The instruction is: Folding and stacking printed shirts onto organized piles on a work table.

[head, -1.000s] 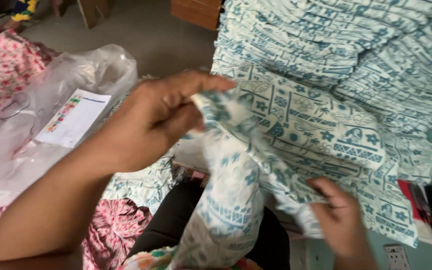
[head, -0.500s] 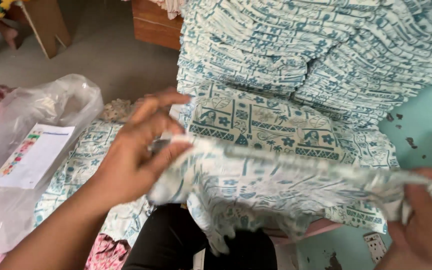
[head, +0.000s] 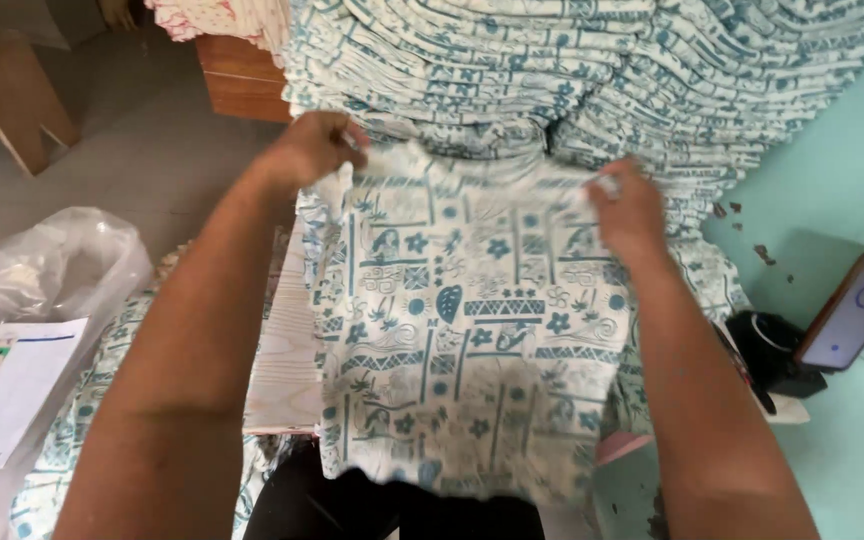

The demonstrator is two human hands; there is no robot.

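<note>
I hold a small white garment [head: 462,330] with a teal printed pattern spread out flat in front of me. My left hand [head: 314,148] grips its top left corner and my right hand [head: 628,205] grips its top right corner. The garment hangs down over a pale wooden board [head: 284,340] and my lap. Right behind it rises a tall stack of folded garments [head: 592,70] in the same teal print, filling the top of the view.
A clear plastic bag [head: 32,290] with a white printed sheet [head: 7,390] lies at the left. More printed cloth [head: 72,440] lies under my left arm. A phone [head: 857,312] leans on a black object [head: 767,352] by the teal wall [head: 852,180]. Wooden furniture [head: 242,85] stands behind.
The garment was bunched between my hands; both hands have lifted and pulled apart, so it now hangs spread open by its top corners. The view has tilted up towards the stack.
</note>
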